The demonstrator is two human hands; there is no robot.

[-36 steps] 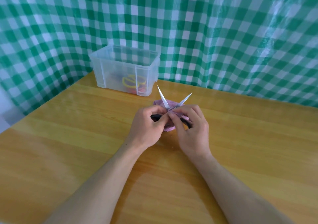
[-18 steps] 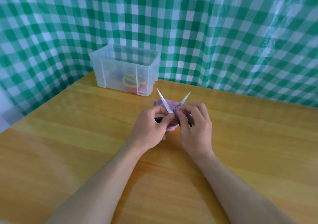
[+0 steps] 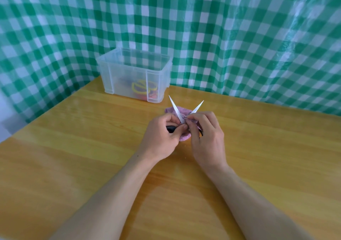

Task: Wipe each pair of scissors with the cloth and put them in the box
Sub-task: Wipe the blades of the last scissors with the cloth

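Scissors (image 3: 176, 110): blades spread in a V, tips pointing away from both grips. Left grip (image 3: 162, 138) curls round a black handle. Right grip (image 3: 207, 138) pinches the cloth (image 3: 184, 112) at the right blade's base. Cloth lies beneath both grips on the desk (image 3: 73, 147). Box (image 3: 132, 70) stands beyond the left grip, apart.

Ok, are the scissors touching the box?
Apart. The head view shows bare table between the box and the nearest blade tip of the scissors, held by the left hand while the right hand pinches the cloth.
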